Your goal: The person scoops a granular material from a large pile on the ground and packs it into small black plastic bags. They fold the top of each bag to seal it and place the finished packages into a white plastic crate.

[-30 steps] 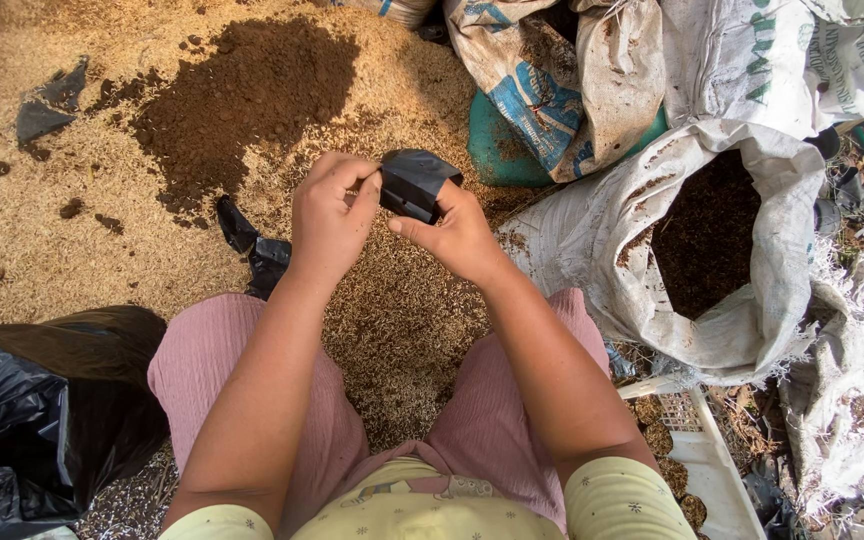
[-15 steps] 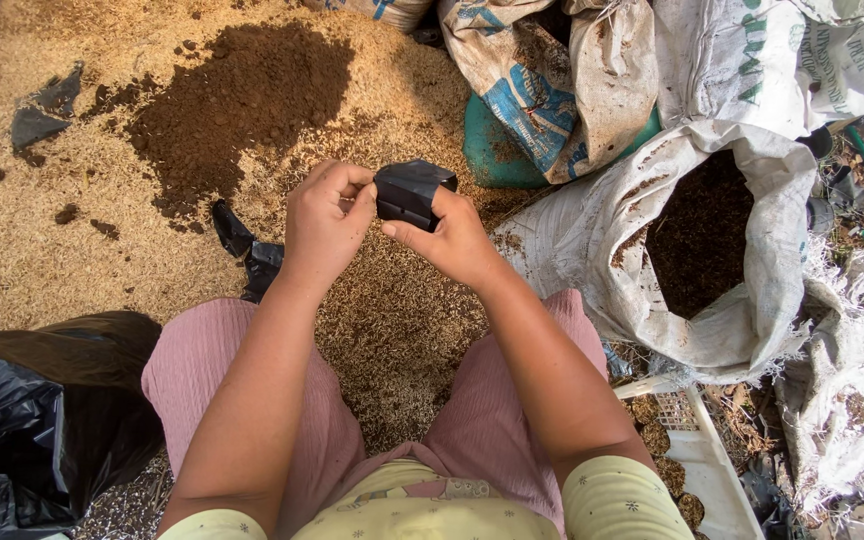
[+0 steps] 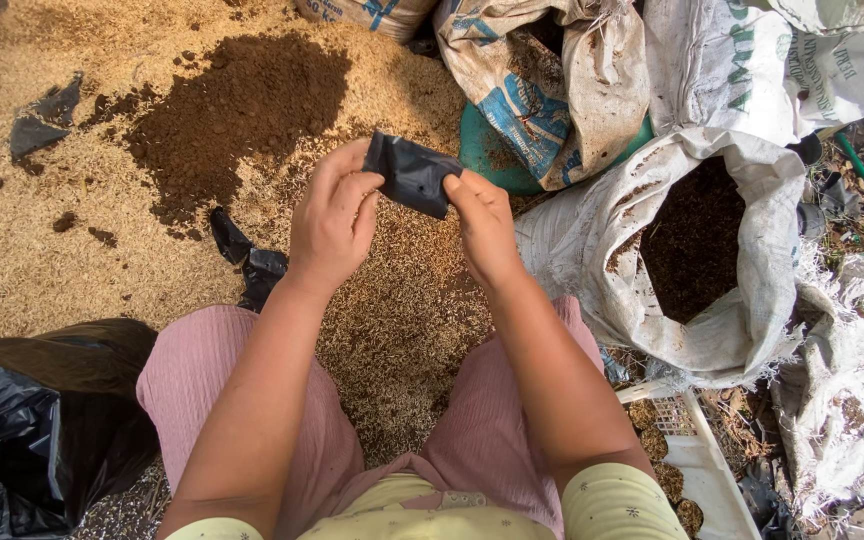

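A small black plastic bag point(image 3: 412, 175) is held flat between both of my hands, above ground covered in pale rice husk. My left hand point(image 3: 332, 220) pinches its left edge with thumb and fingers. Its right edge is gripped by the fingertips of my right hand point(image 3: 482, 225). Beyond my hands lies a heap of dark brown soil point(image 3: 237, 110) spread on the husk. An open white woven sack point(image 3: 712, 250) holding dark soil stands just right of my right arm.
A big black plastic bag point(image 3: 32, 420) lies at the lower left by my knee. Another small black bag point(image 3: 247, 260) lies on the husk below my left hand. More woven sacks point(image 3: 552, 80) and a teal tub point(image 3: 492, 150) are piled behind. A white crate point(image 3: 692, 460) sits at lower right.
My hands have shifted the black bag slightly, spreading it flatter between the fingers. Everything else stays where it was.
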